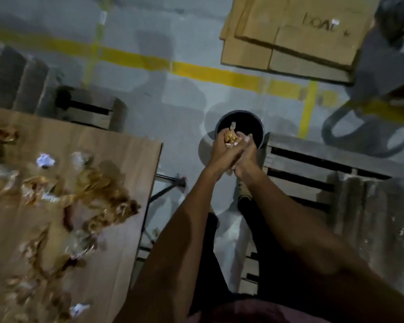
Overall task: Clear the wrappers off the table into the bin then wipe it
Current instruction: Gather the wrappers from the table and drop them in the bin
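Note:
Both of my hands are cupped together over a round black bin (261, 134) that stands on the floor. My left hand (221, 153) and my right hand (245, 155) press a bunch of golden-brown wrappers (231, 137) between them, right above the bin's opening. On the left, a brown table (117, 164) carries several more crumpled golden wrappers (98, 185) and small white paper balls (45, 160), scattered over most of its top. The bin's inside is dark and I cannot tell what lies in it.
Wooden pallets (313, 164) lie right of the bin and another crate (89, 110) stands behind the table. Flattened cardboard boxes (289, 36) rest at the top right. Yellow lines (196, 71) cross the grey floor. My feet (244, 192) stand between table and pallets.

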Demonstrator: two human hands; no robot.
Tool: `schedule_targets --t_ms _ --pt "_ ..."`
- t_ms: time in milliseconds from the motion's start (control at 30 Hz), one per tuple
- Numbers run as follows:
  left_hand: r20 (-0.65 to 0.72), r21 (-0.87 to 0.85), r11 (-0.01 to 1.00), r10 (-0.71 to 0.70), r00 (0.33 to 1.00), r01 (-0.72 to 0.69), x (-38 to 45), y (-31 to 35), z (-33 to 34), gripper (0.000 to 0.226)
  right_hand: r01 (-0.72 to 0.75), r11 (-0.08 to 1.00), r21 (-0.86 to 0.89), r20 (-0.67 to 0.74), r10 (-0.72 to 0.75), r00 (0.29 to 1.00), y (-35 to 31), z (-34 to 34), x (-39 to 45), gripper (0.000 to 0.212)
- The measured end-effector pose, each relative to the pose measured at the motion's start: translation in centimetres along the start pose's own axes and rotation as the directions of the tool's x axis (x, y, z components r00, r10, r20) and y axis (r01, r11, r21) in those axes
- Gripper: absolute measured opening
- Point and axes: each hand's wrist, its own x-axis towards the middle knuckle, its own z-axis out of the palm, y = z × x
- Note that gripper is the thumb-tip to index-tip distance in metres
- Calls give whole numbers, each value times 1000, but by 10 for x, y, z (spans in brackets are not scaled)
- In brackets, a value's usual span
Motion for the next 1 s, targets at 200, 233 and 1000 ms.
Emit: schedule_targets --t_ms 200,233,1000 --pt "115 -15 992 -124 986 126 169 -68 33 82 -116 980 164 -107 134 985 9 -35 183 70" --pt "104 -12 992 -127 986 129 196 -81 38 80 -130 984 125 -142 148 979 14 -38 213 78" --pt "-216 235 965 -63 974 114 240 -113 45 28 -98 920 -379 -311 -28 950 29 -55 268 37"
